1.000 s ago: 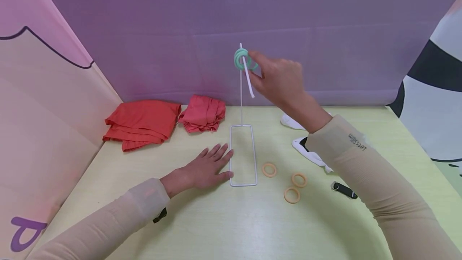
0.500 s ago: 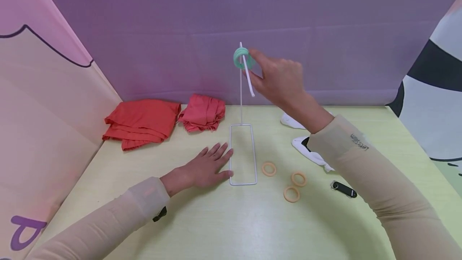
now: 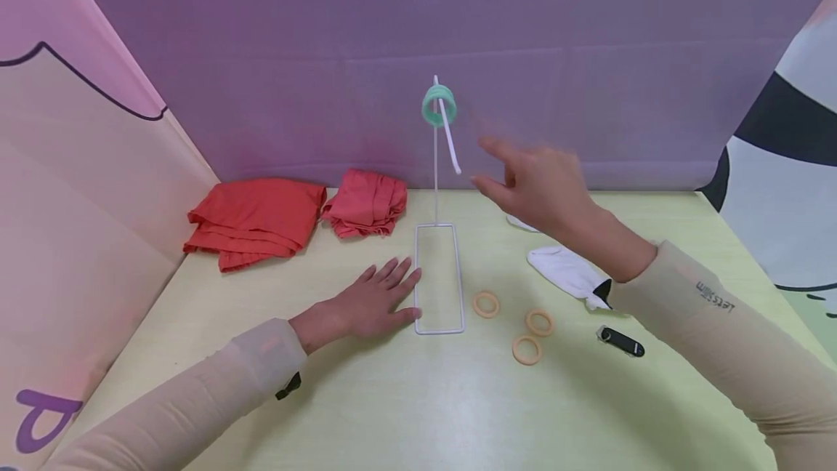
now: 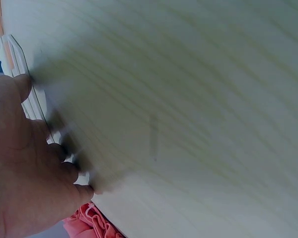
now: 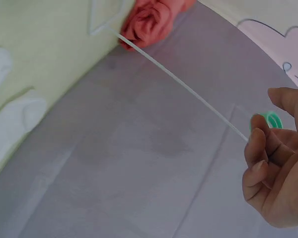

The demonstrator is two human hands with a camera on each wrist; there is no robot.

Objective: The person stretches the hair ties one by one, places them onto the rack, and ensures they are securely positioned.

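Observation:
A white wire stand has a rectangular base (image 3: pixel 461 278) on the table, a thin upright rod (image 3: pixel 436 166) and a hook arm (image 3: pixel 450 138) at the top. Several mint-green rings (image 3: pixel 426 109) hang together on that arm. My left hand (image 3: pixel 371 307) lies flat with its fingertips at the base's left side; in the left wrist view, the thumb also meets the wire. To the right of the hook, my right hand (image 3: pixel 543 184) is in the air, apart from the rings. Its thumb and index finger are spread and hold nothing, while the other fingers are loosely bent.
Three tan rings (image 3: pixel 496 304) lie right of the base. Beyond them are white socks (image 3: pixel 562 271) and a black key fob (image 3: pixel 621 341). Two red cloths (image 3: pixel 261 220) sit at the back left, before a purple backdrop (image 3: pixel 294 93).
The right hand has let go of the green rings and drawn back to the right and down. The rings now hang bunched on the hook arm. The left hand has stayed put.

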